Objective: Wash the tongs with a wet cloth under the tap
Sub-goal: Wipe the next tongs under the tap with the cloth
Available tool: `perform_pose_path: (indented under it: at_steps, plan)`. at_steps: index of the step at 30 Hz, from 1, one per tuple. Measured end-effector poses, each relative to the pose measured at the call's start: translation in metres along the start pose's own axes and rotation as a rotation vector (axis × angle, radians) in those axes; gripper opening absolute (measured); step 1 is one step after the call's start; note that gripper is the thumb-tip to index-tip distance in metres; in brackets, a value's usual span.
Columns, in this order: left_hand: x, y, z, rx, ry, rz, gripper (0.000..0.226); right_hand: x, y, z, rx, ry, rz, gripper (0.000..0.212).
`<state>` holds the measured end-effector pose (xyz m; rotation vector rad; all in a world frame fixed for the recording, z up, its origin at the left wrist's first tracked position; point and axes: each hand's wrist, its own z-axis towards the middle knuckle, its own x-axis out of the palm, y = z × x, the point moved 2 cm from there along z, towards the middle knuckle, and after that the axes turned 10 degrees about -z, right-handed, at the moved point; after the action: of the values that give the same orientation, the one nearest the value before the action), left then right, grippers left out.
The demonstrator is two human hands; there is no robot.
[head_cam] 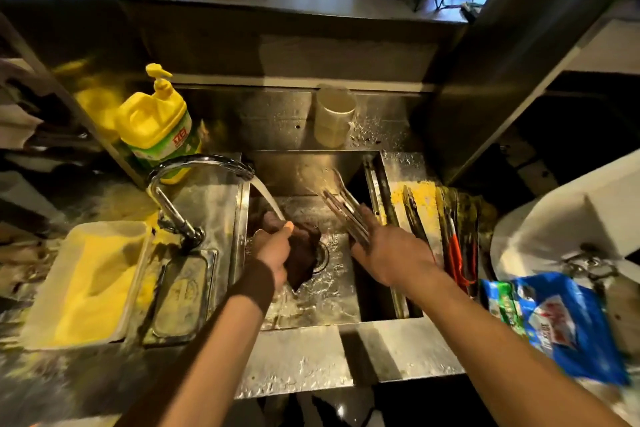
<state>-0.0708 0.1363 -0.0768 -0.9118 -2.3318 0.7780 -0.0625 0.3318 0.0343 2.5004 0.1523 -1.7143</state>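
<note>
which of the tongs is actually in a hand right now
The metal tongs over the sink, gripped by the right hand. The other tongs and the red-handled ones lie untouched on the counter to the right.

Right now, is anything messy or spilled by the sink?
Yes. Yellow powder is scattered on the wet counter right of the sink, beside spare tongs. More lies around the tap and the tray. It looks spilled, not put there.
</note>
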Motion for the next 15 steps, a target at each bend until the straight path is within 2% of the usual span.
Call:
perform_pose_path:
  at_steps: [2, 4, 6, 9, 12, 15]
  plan:
    - [0.008, -0.006, -0.012, -0.009, 0.086, 0.01, 0.027, -0.003, 0.004, -0.004, 0.015, -0.141, -0.16, 0.081]
    - [0.02, -0.012, -0.022, 0.015, 0.161, 0.009, 0.03, -0.007, 0.001, -0.01, 0.033, -0.189, -0.094, 0.082]
    - [0.035, -0.016, -0.035, 0.098, 0.216, 0.046, 0.038, -0.011, -0.008, -0.019, 0.067, -0.196, 0.055, 0.079]
    - [0.06, -0.017, -0.055, 0.196, 0.276, 0.115, 0.006, -0.016, -0.028, -0.037, 0.108, -0.155, 0.431, 0.066]
    - [0.093, -0.005, -0.082, 0.211, 0.349, 0.183, 0.006, -0.018, -0.057, -0.062, 0.18, -0.162, 0.707, 0.061]
    - [0.127, 0.017, -0.108, 0.202, 0.429, 0.228, 0.012, -0.021, -0.089, -0.092, 0.269, -0.234, 0.816, 0.06]
